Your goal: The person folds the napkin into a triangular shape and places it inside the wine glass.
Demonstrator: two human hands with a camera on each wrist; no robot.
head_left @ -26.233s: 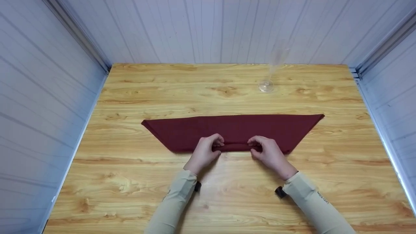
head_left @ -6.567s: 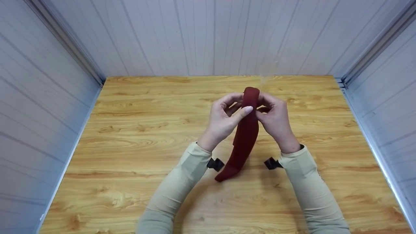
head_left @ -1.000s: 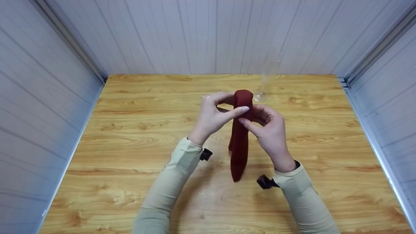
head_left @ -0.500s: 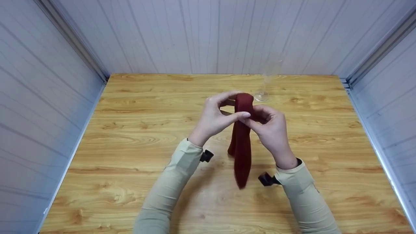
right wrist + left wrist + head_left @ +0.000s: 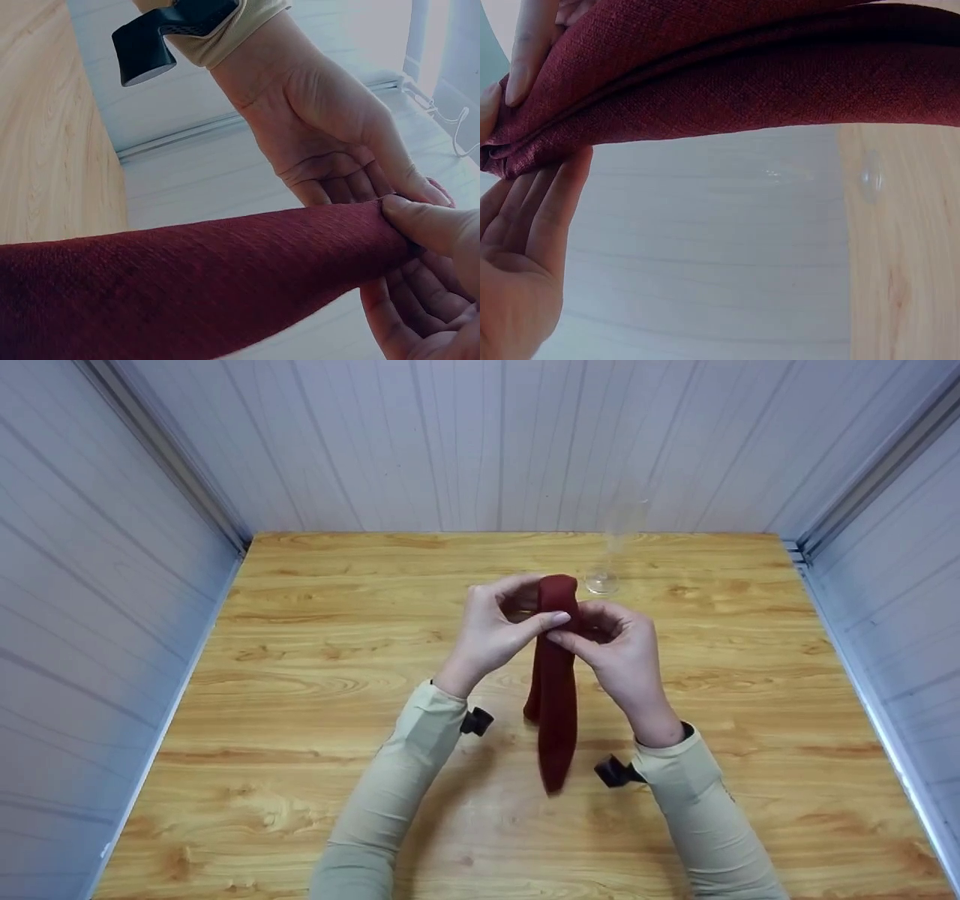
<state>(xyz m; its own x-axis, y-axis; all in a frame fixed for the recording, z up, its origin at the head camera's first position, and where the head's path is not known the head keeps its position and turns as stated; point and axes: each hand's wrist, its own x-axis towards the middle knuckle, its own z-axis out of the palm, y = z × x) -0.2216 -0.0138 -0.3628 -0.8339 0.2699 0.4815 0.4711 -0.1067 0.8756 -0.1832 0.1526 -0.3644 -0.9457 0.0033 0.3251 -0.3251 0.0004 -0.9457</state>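
Note:
A dark red cloth napkin (image 5: 557, 705), folded into a long narrow band and doubled over at the top, hangs upright above the table between both hands. My left hand (image 5: 487, 630) grips it just below the top fold, thumb across the front and fingers behind. From the other side, my right hand (image 5: 626, 660) pinches the band slightly lower, its thumb tip close under the left thumb. The longer tail comes to a point in front; a shorter one shows behind it. In the left wrist view, the napkin (image 5: 705, 90) shows a lengthwise crease between its layers.
A clear stemmed glass (image 5: 602, 580), tall and thin, stands toward the back right of the wooden table (image 5: 315, 660), just beyond the napkin. White panelled walls (image 5: 465, 442) enclose the back and both sides.
Earlier the napkin lay on the table as a wide trapezoid, both hands at its near edge; later it was a lifted band. Within the last second, the hands have shifted only slightly.

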